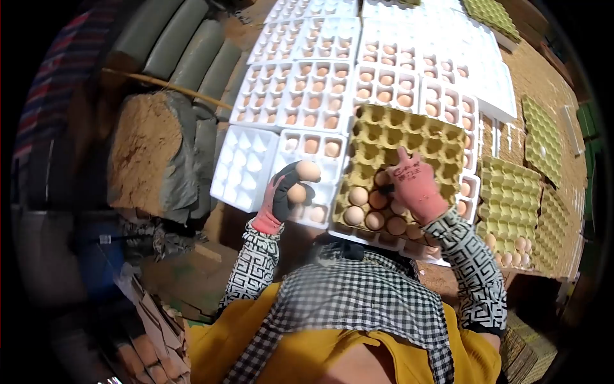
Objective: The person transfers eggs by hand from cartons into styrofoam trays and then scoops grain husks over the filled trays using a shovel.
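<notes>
My left hand (275,205), in a pink and dark glove, is curled around two eggs: an upper egg (308,170) by the fingertips and a lower egg (296,193) against the palm. It hovers over a white foam egg box (329,168) with eggs in some of its cells. My right hand (419,190), gloved alike, reaches down into a yellow-green egg tray (391,133). Its dark fingers close about an egg (382,178), partly hidden by the hand. Loose eggs (375,221) fill the near part of that tray, and its far cups are bare.
Foam boxes of eggs (318,86) spread across the far table. An unfilled foam box (243,168) stands left of my left hand. More pulp trays (508,192) lie at the right, some eggs (511,258) in one. A torn sack (144,157) sits at the left.
</notes>
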`<state>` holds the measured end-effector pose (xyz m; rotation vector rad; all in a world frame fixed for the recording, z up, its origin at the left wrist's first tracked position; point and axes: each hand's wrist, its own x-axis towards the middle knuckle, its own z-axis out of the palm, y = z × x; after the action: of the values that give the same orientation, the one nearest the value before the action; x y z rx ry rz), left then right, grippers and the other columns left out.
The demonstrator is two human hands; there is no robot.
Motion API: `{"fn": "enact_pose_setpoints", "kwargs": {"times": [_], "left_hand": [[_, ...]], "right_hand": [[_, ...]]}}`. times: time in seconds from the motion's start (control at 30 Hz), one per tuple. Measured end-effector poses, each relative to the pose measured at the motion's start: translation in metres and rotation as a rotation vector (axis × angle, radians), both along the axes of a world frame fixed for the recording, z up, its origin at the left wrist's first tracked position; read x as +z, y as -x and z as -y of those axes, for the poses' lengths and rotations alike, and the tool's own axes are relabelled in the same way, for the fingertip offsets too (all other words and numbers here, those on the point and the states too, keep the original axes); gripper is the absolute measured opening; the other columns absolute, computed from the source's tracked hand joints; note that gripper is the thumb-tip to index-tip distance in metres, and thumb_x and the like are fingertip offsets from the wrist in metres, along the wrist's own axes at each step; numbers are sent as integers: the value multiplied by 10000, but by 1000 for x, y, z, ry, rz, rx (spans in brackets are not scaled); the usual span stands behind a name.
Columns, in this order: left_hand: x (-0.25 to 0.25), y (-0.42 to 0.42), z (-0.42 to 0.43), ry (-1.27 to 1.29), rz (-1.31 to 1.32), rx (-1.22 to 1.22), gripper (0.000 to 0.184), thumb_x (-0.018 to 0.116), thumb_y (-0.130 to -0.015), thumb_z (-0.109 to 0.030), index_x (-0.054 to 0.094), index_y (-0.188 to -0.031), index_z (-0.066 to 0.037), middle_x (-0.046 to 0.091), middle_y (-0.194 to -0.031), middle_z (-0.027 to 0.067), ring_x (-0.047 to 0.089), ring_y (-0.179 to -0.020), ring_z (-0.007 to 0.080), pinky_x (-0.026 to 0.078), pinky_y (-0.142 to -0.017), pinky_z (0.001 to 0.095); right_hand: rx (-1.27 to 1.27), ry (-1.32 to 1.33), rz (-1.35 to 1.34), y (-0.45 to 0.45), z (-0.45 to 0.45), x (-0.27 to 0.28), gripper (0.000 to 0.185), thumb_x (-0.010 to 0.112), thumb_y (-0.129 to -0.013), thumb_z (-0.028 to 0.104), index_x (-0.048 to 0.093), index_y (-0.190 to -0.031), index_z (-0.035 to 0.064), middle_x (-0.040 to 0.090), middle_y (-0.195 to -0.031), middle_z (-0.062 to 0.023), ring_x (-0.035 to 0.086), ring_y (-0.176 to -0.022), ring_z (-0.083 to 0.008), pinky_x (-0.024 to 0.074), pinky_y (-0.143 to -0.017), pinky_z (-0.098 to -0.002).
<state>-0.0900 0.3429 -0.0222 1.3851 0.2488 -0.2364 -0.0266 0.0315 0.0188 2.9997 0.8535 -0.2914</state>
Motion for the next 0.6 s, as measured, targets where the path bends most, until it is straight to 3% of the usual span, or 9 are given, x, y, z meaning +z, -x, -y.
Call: {"fn": "enact_pose_setpoints", "kwargs": {"times": [0.07, 0.1, 0.2, 0.27, 0.33, 0.4, 0.43, 0.5, 0.6], "left_hand": [[21, 9, -23, -81, -49, 117, 316, 558, -965, -160, 607, -1202, 42, 687, -1001, 92, 650, -827, 134, 546, -713, 257], [10, 12, -40, -195, -45, 202, 289, 569, -956, -121, 616, -1184, 49, 687, -987, 100, 647, -775, 125, 547, -673, 255], [7, 9, -66, -340, -40, 284, 327, 604, -938, -141, 605, -1213, 36, 672, -938, 95, 636, -693, 120, 536, -572, 254], [1, -4, -65, -601, -14, 231, 329, 635, -914, -141, 622, -1208, 7, 679, -921, 83, 634, -688, 114, 524, -556, 251], [-36, -21, -67, -1229, 256, 73, 407, 691, -856, -181, 621, -1227, -26, 701, -967, 126, 665, -763, 186, 538, -684, 306], [-29, -37, -62, -1079, 180, 82, 432, 697, -843, -179, 613, -1233, -13, 690, -1048, 165, 672, -886, 257, 523, -807, 346], [-25, -40, -62, -853, 122, 150, 444, 702, -834, -162, 607, -1237, -1, 679, -1083, 180, 660, -949, 305, 509, -858, 369], [-17, -30, -59, -894, 292, 240, 434, 667, -842, -88, 580, -1258, -1, 647, -1119, 182, 627, -1024, 332, 494, -897, 377], [-28, -12, -57, -877, 456, 107, 444, 606, -842, -17, 543, -1281, 9, 561, -1255, 203, 549, -1149, 383, 449, -986, 407]], "right_hand": [[74, 43, 0, -9, 0, 5, 255, 741, -716, 214, 705, -933, 86, 527, -1109, -107, 582, -1003, -278, 553, -717, -360], [98, 39, -8, -11, 1, 16, 219, 740, -724, 226, 720, -912, 117, 531, -1101, -95, 577, -1002, -267, 549, -724, -358], [-110, -414, -58, -7, 3, 25, 328, 813, -706, 327, 748, -980, 160, 583, -1172, -96, 617, -1026, -268, 544, -798, -357], [-177, -712, -28, 5, -35, 33, 396, 852, -682, 319, 741, -1022, 150, 594, -1194, -118, 631, -1042, -292, 531, -854, -388], [-173, -670, -58, 8, -87, 14, 465, 829, -702, 365, 713, -1101, 157, 584, -1223, -131, 635, -1041, -304, 535, -839, -376], [-235, -578, -87, 9, -144, -6, 488, 797, -718, 384, 681, -1135, 157, 556, -1257, -162, 640, -1000, -320, 544, -793, -390], [-217, -413, -137, 6, -162, -22, 459, 754, -756, 363, 660, -1153, 153, 544, -1248, -174, 639, -977, -317, 545, -767, -400], [-223, -269, -138, 13, -181, -49, 375, 638, -835, 246, 604, -1190, 130, 519, -1198, -188, 638, -913, -313, 538, -692, -431], [-138, -315, 9, 45, -190, -52, 359, 558, -868, 191, 588, -1219, 120, 490, -1286, -178, 545, -1101, -364, 499, -821, -495]]}}
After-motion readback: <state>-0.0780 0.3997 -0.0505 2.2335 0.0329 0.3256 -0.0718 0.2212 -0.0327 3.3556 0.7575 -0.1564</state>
